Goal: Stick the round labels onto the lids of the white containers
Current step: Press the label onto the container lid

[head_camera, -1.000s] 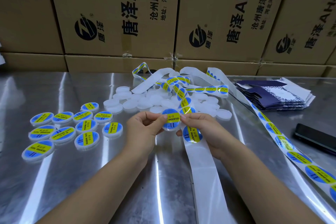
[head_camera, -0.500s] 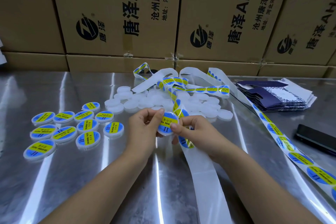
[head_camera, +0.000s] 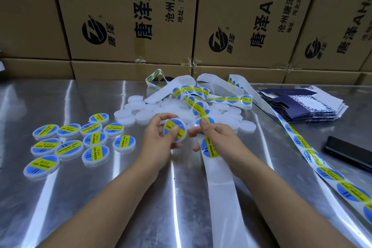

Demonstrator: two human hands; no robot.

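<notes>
Bright, even light from overhead, and the steel table [head_camera: 60, 197] throws it straight back: long white streaks of glare run toward the camera, the strongest one just under the left hand [head_camera: 159, 139]. Soft, faint shadows sit under both forearms, nothing harsh. Focus is crisp near that hand, where the print on the labelled containers [head_camera: 68, 143] beside it reads cleanly. Wide-angle bend is plain: the cardboard boxes [head_camera: 128, 14] behind the table lean and fan outward, and the label strip [head_camera: 322, 169] on the far right stretches and softens toward the corner. The right hand [head_camera: 217, 137] looks slightly smeared at the fingertips.
</notes>
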